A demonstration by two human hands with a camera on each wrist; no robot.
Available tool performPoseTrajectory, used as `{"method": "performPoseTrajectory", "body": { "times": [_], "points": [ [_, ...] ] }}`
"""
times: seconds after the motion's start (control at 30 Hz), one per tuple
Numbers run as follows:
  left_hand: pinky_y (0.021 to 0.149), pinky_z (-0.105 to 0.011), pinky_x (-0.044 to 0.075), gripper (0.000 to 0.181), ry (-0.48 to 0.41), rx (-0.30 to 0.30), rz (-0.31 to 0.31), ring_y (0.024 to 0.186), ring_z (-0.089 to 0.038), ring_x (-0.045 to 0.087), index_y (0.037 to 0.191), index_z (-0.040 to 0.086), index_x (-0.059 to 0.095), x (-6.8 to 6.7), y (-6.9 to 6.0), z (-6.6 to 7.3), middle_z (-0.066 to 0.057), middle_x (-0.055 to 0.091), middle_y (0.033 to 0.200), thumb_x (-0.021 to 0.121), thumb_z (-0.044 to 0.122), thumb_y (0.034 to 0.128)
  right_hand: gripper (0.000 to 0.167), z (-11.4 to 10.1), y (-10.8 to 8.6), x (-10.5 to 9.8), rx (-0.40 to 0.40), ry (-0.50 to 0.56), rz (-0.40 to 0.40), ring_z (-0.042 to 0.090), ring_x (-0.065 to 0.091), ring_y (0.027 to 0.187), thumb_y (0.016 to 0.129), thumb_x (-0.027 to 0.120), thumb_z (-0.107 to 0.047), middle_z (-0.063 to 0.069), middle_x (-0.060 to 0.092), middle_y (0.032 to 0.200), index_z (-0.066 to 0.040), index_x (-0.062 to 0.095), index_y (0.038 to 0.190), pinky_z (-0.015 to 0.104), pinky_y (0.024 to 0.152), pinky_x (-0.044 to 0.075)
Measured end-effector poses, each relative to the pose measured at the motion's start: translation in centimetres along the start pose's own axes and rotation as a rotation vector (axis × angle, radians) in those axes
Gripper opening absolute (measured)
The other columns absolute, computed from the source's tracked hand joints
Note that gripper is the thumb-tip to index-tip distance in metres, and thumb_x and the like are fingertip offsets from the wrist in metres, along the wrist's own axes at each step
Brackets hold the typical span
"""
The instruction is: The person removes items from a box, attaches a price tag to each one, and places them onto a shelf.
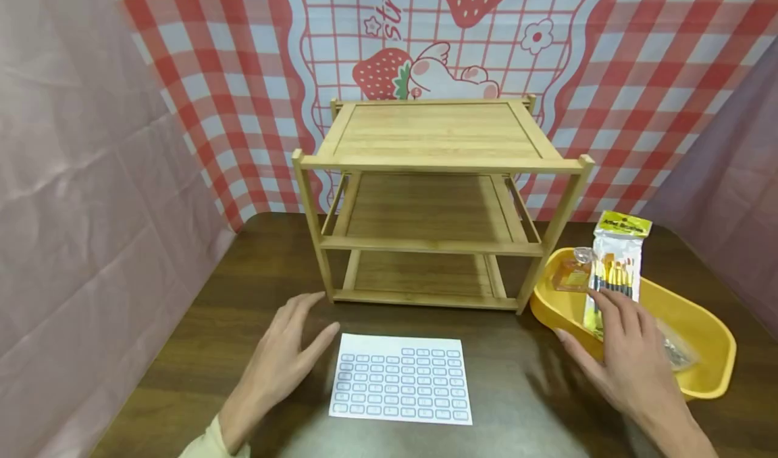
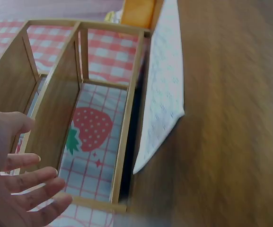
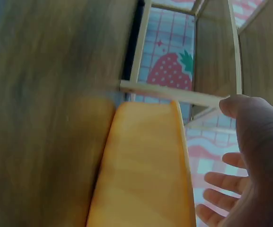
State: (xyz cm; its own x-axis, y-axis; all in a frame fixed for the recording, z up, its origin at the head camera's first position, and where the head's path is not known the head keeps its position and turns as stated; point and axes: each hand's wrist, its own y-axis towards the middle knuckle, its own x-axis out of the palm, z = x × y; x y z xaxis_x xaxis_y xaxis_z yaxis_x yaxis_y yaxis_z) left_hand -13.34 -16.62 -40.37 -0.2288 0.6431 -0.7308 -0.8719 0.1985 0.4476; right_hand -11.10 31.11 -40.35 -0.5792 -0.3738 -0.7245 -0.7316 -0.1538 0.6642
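Note:
A white sheet of small blue-outlined labels (image 1: pixel 401 380) lies on the table before a three-tier wooden rack (image 1: pixel 431 244). The left hand (image 1: pixel 276 360), fingers relaxed and apart, is at the sheet's left, holding nothing; in the left wrist view the hand (image 2: pixel 25 179) shows an empty palm. Over the near side of a yellow tray (image 1: pixel 720 377) is the right hand (image 1: pixel 635 360), its fingers spread near a pack of brushes (image 1: pixel 616 269). Whether it touches the pack cannot be told. The right wrist view shows that hand (image 3: pixel 250 175) beside the tray wall (image 3: pixel 141 165).
In the tray are also a small amber bottle (image 1: pixel 571 274) and a clear bag (image 1: pixel 677 350), partly behind the right hand. A red-and-white checked cloth (image 1: pixel 255 93) with strawberries hangs behind the rack. Plain pinkish cloth (image 1: pixel 91 208) hangs at the left.

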Motion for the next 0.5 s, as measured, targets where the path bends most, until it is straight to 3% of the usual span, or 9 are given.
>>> {"method": "performPoseTrajectory", "body": {
  "times": [0.17,0.23,0.27,0.37,0.43,0.5],
  "points": [
    [0.089,-0.039,0.058,0.037,-0.356,-0.059,0.002,0.106,-0.028,0.067,0.129,-0.001,0.064,1.0,1.6,1.3,-0.014,0.068,0.122,0.075,0.015,0.097,0.057,1.2,0.4,-0.9,0.184,0.164,-0.044,0.06,0.044,0.111,0.096,0.073,-0.021,0.04,0.052,0.123,0.013,0.049,0.134,0.072,0.094,0.032],
    [0.088,-0.036,0.059,0.033,-0.447,-0.094,-0.006,0.103,-0.025,0.068,0.126,0.0,0.066,1.4,2.1,1.8,-0.013,0.069,0.119,0.074,0.012,0.097,0.054,1.5,0.6,-1.2,0.24,0.218,-0.061,0.059,0.045,0.112,0.095,0.073,-0.013,0.039,0.052,0.124,0.015,0.049,0.135,0.064,0.095,0.035],
    [0.088,-0.035,0.058,0.031,-0.48,-0.109,-0.013,0.103,-0.023,0.068,0.126,0.001,0.066,1.6,2.3,2.0,-0.012,0.069,0.118,0.074,0.012,0.0975,0.053,1.6,0.6,-1.3,0.262,0.242,-0.068,0.057,0.046,0.112,0.096,0.071,-0.011,0.039,0.052,0.125,0.016,0.049,0.135,0.056,0.097,0.037],
    [0.09,-0.036,0.057,0.028,-0.554,-0.156,-0.035,0.103,-0.02,0.067,0.125,0.004,0.067,2.0,2.9,2.6,-0.011,0.07,0.116,0.072,0.015,0.0989,0.052,2.1,0.8,-1.7,0.328,0.292,-0.085,0.052,0.049,0.112,0.098,0.069,-0.011,0.037,0.053,0.129,0.015,0.047,0.137,0.027,0.088,0.039],
    [0.091,-0.036,0.057,0.027,-0.582,-0.175,-0.044,0.103,-0.02,0.067,0.124,0.006,0.068,2.3,3.2,3.0,-0.011,0.07,0.115,0.072,0.015,0.0993,0.05,2.4,0.9,-1.9,0.367,0.32,-0.095,0.033,0.054,0.114,0.1,0.068,-0.012,0.034,0.054,0.13,0.013,0.046,0.138,0.013,0.083,0.037],
    [0.09,-0.035,0.057,0.026,-0.612,-0.19,-0.051,0.102,-0.021,0.067,0.123,0.005,0.068,2.6,3.5,3.3,-0.011,0.07,0.113,0.072,0.014,0.0989,0.048,2.7,0.9,-2.0,0.402,0.351,-0.095,0.012,0.056,0.109,0.101,0.067,-0.013,0.022,0.058,0.126,0.011,0.047,0.138,0.006,0.076,0.037]
  ]
}}
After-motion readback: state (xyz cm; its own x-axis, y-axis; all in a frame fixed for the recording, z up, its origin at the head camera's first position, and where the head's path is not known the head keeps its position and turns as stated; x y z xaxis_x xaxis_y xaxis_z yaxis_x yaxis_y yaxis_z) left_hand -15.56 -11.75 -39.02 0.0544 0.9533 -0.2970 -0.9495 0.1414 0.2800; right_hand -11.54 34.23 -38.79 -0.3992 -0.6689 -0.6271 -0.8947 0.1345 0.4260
